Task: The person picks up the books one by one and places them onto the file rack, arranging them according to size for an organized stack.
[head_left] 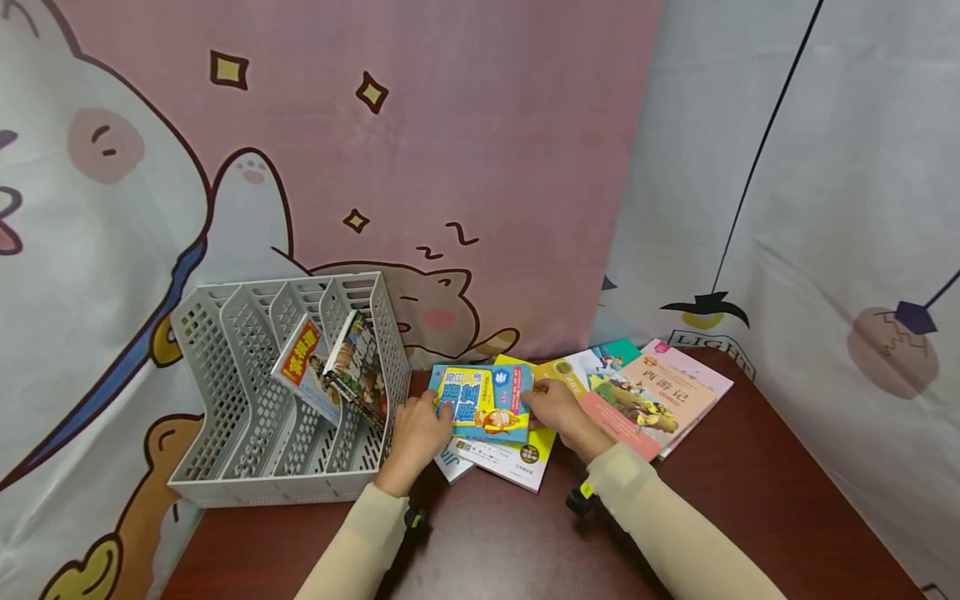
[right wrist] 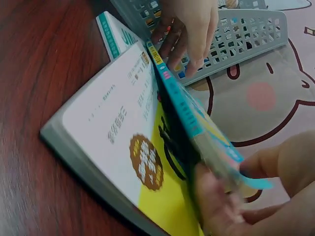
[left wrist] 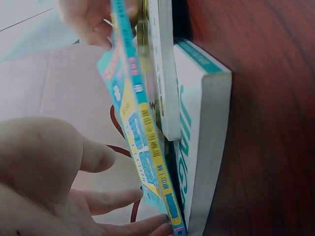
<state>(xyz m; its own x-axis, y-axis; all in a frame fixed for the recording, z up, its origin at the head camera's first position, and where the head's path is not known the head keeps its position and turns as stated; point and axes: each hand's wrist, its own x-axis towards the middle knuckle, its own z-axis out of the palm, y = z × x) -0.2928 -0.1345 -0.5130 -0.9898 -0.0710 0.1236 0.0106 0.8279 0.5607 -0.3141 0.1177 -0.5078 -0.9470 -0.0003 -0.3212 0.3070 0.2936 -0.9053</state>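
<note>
A thin blue and yellow book [head_left: 480,403], with a cartoon figure on its cover, lies tilted above other books at the middle of the table. My right hand [head_left: 557,408] pinches its right edge, thumb and fingers on opposite faces in the right wrist view. At the other end is my left hand [head_left: 422,429]. Its fingers [left wrist: 115,199] are spread and touch the book's edge in the left wrist view, while its thumb stands apart from the cover. Beneath are a yellow and white book [head_left: 517,471] and a thick white book with a teal spine [left wrist: 197,118].
On the left stands a grey file rack [head_left: 262,492] with slanted slots. A red-titled book [head_left: 303,367] and a dark-covered book [head_left: 360,367] lean in its right slots. Several books, one a pink book [head_left: 663,387], overlap at the right by the curtain wall [head_left: 480,125].
</note>
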